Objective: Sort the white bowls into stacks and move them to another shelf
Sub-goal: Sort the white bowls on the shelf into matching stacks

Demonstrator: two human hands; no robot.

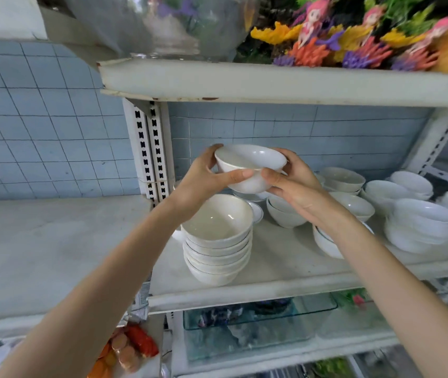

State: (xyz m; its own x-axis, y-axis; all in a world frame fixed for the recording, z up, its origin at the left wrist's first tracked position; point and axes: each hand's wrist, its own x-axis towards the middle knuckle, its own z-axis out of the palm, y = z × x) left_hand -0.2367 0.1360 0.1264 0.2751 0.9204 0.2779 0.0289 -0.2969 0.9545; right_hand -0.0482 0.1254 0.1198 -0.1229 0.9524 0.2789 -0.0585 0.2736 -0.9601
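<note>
The white middle shelf [285, 268] carries many white bowls. Near its front left corner stands a tall stack of bowls [217, 241] with thin dark lines under the rims. Behind it, toward the middle, sit two small bowls [285, 214], one inside the other, and more bowls [344, 178] stand at the back near the tiled wall. On the right side is a stack of wider bowls [419, 227]. The upper shelf [271, 83] holds a glass bowl [162, 25] and colourful toy figures [353, 42]. The lower shelf [299, 354] carries clear glass plates [258, 315].
</note>
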